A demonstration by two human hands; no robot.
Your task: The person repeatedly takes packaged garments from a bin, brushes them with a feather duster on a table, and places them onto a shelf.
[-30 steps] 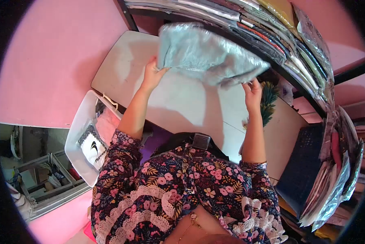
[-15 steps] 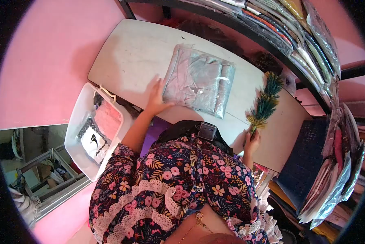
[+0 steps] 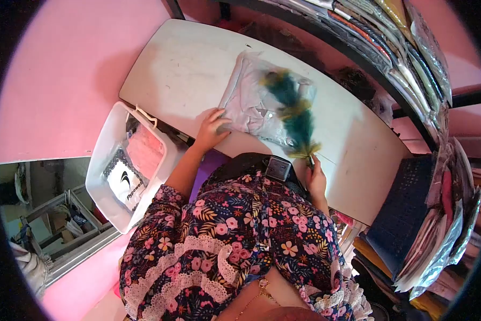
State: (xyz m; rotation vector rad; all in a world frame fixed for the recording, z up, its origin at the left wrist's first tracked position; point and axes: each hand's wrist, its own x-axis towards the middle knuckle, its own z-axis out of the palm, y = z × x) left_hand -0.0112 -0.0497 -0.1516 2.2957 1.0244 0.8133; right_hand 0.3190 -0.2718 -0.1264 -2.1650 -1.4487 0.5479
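A folded grey garment in a clear plastic bag (image 3: 245, 101) lies on the white table (image 3: 168, 69). My right hand (image 3: 316, 176) is closed around the handle of a duster (image 3: 300, 120) with green and yellow bristles. The duster is blurred by motion and lies over the right part of the bag. At the bag's lower left corner is my left hand (image 3: 212, 130), its fingers spread and the fingertips at the bag's edge.
Left of the table stands a white plastic bin (image 3: 104, 182) with packaged items inside. A dark rack (image 3: 326, 27) with stacked bagged garments (image 3: 411, 59) runs along the back and right. More bagged clothes (image 3: 438, 235) are at the lower right.
The duster has swung left from the bare table onto the bag, with my right hand moving left too. My left hand's fingers now reach the bag's edge.
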